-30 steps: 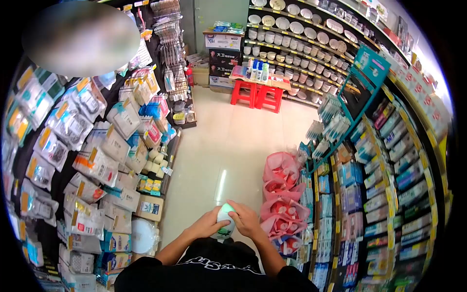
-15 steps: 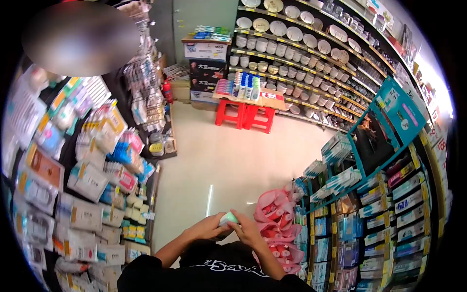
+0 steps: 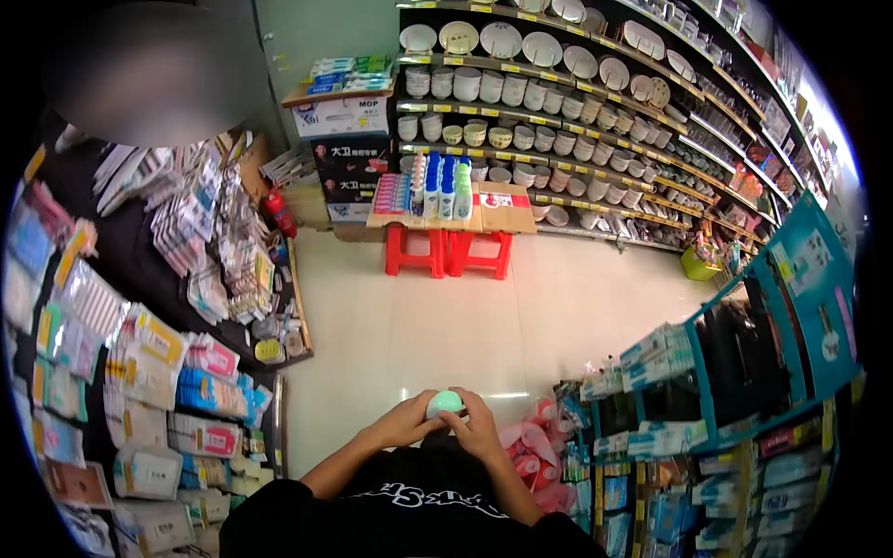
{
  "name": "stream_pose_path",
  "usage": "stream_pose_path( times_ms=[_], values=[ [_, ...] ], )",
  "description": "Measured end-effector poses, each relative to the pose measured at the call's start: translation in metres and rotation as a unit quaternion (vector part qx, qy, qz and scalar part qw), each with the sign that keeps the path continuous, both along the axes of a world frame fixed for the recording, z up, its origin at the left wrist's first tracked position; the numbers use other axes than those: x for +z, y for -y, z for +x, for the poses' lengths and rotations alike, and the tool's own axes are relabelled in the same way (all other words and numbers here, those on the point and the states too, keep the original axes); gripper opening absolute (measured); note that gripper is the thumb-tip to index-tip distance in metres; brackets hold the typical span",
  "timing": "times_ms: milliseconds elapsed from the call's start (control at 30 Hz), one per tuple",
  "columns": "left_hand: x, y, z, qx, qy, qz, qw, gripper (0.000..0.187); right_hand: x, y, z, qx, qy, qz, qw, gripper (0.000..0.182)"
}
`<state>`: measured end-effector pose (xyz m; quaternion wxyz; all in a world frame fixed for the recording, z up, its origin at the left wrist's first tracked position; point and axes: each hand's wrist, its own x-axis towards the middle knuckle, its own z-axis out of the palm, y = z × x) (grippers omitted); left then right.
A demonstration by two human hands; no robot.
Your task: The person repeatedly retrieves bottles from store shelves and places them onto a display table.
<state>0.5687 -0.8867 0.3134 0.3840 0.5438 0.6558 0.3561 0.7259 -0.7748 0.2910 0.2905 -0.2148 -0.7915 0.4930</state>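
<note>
A small rounded object, pale green on top and white at one side (image 3: 446, 402), sits between my two hands in front of my chest. Its exact kind does not show. My left hand (image 3: 406, 421) wraps the object from the left, fingers closed around its lower side. From the right, my right hand (image 3: 476, 427) grips it too, with the thumb beneath and the fingers curled over its edge. Much of the object's underside is hidden by the fingers. Close to my right forearm are pink bags (image 3: 528, 456) with red and pink contents.
Ahead, red stools (image 3: 416, 251) carry a board with bottles (image 3: 446, 191) and boxes. Behind stand shelves of bowls and plates (image 3: 542, 48) and stacked cartons (image 3: 349, 163). Packaged goods (image 3: 149, 409) hang at left; a teal rack (image 3: 744, 344) stands at right. Pale floor (image 3: 372, 325) lies between.
The view has shifted forward along the aisle, so stools and shelves appear nearer. The object has turned in my hands, showing more of its green top; both hands keep hold of it.
</note>
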Motion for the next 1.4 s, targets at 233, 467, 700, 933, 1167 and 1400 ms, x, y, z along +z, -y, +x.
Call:
stream_pose_path(
  times_ms=[233,467,700,933,1167,1400],
  values=[
    [0.0,-0.132,-0.087,0.048,-0.019,0.047,0.998,0.053,0.02,-0.152,-0.093,0.094,0.039,0.064,0.993,0.043],
    [-0.017,-0.275,-0.173,0.079,-0.079,0.106,0.988,0.051,0.002,-0.289,-0.181,0.069,0.053,0.062,0.994,0.043],
    [-0.034,-0.434,-0.266,0.021,-0.174,0.135,0.975,0.053,-0.003,-0.429,-0.267,0.013,0.128,0.112,0.985,0.045],
    [-0.042,-0.606,-0.34,-0.061,-0.257,0.141,0.954,0.05,-0.02,-0.576,-0.333,-0.066,0.138,0.115,0.981,0.047],
    [-0.08,-0.75,-0.389,-0.032,-0.256,0.028,0.966,0.058,-0.073,-0.724,-0.394,-0.036,0.146,0.078,0.985,0.047],
    [-0.13,-0.874,-0.445,0.045,-0.265,-0.019,0.963,0.052,-0.123,-0.854,-0.467,-0.029,0.149,-0.009,0.988,0.051]
  ],
)
